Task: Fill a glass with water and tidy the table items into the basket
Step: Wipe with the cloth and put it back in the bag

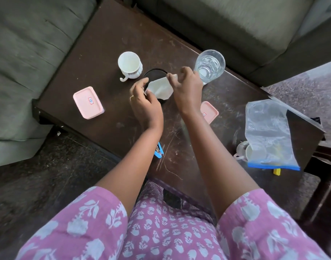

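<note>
Head view, one entry per item.

- Glass: standing upright by the far edge of the tabletop, with water showing inside. We are judging the filling step done.
- Napkin: a white sheet lying mid-tabletop over a black round thing. We cannot tell whether that thing is the basket.
- Left hand: pinching the napkin's near-left edge between thumb and fingers.
- Right hand: pinching the napkin's far corner, just beside the glass.
- Cup: sitting upright, just beside the black round thing on its far-left side.
- Pink box: lying near the left corner, lid on.
- Second pink box: lying half hidden behind the right forearm.
- Stapler: lying at the near edge, partly under the left forearm.
- Bag: a clear bag sprawling at the right corner and covering a second cup. A yellow piece is lying just past the bag's blue seal.

We are not seeing any item gathered into a basket. We are reckoning the tidying barely begun, with the napkin in hand and every other item waiting.
</note>
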A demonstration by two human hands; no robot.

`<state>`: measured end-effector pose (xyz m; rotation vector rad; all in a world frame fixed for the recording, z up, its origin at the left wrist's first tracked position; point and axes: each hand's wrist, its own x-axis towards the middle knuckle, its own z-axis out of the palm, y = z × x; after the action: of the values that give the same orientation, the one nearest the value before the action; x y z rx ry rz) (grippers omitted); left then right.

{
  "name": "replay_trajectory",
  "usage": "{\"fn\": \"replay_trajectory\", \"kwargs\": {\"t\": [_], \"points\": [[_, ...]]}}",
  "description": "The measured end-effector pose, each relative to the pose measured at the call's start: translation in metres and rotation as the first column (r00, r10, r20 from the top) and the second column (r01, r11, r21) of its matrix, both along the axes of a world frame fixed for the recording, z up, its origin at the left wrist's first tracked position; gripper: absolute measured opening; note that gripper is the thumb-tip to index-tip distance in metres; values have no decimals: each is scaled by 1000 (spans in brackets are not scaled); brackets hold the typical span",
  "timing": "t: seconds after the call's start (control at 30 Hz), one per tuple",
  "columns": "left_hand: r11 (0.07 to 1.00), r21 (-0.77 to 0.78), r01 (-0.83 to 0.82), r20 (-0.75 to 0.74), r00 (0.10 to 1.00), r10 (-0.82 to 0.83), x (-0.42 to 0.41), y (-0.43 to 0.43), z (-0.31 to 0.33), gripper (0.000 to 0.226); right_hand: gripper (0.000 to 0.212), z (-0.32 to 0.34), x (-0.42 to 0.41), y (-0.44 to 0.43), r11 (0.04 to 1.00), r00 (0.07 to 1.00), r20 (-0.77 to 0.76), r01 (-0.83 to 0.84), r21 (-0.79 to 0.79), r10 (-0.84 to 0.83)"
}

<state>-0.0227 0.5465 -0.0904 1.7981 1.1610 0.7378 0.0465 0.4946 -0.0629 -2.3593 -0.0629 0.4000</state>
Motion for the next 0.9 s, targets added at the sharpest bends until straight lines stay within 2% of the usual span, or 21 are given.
{"fn": "replay_trajectory", "kwargs": {"t": [0.1, 0.2, 0.27, 0.33, 0.43, 0.53, 0.6, 0.73, 0.9], "points": [[971, 224, 89, 71, 992, -107, -1, -28, 4, 28, 28, 3, -5, -25, 978, 978, 112, 160, 132, -175], [944, 259, 205, 91, 968, -236, 4, -63, 5, 26, 23, 3, -2, -65, 940, 937, 141, 296, 170, -321], [937, 151, 315, 73, 942, -328, 11, -90, 8, 26, 21, -3, 3, -98, 923, 915, 136, 364, 126, -379], [892, 0, 452, 13, 892, -452, 19, -117, 15, 28, 20, -9, 8, -132, 900, 888, 146, 426, 90, -436], [739, -243, 628, -108, 740, -664, 30, -156, 22, 32, 21, -16, 16, -185, 848, 837, 147, 528, 37, -527], [622, -505, 599, -352, 515, -782, 42, -185, 20, 40, 22, -21, 27, -241, 797, 796, 119, 602, -43, -594], [558, -613, 559, -384, 406, -829, 47, -198, 17, 47, 25, -26, 34, -276, 781, 794, 86, 608, -139, -602], [529, -686, 499, -394, 357, -847, 53, -212, 9, 63, 27, -39, 41, -334, 789, 808, -47, 560, -251, -588], [527, -686, 501, -374, 379, -846, 62, -220, 5, 77, 31, -52, 42, -368, 869, 852, -212, 426, -253, -479]]}}
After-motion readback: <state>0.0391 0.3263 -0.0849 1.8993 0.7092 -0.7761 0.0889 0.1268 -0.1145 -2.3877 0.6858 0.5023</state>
